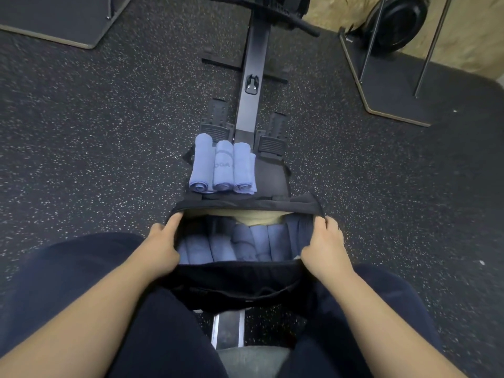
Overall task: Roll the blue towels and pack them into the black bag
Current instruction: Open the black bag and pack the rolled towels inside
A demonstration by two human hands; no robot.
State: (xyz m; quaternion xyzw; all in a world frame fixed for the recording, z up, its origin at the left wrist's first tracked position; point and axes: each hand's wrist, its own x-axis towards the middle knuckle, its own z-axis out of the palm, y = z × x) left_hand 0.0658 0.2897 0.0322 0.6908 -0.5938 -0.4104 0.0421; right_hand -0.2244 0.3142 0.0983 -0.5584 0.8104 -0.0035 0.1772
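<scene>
Both hands, left hand [163, 248] and right hand [324, 245], pinch the black bag's [237, 282] rim open over packed towels, while three rolled blue towels [223, 167] lie at twelve o'clock, long axes pointing away, slightly nearer the left.

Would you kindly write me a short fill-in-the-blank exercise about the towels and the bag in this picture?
1. Beyond the black bag, ____ rolled blue towels lie side by side.
2. The left hand and right hand each grip one ____ of the bag's opening.
3. The towels inside the bag are ____ in colour.

Missing words: three; end; blue
</scene>
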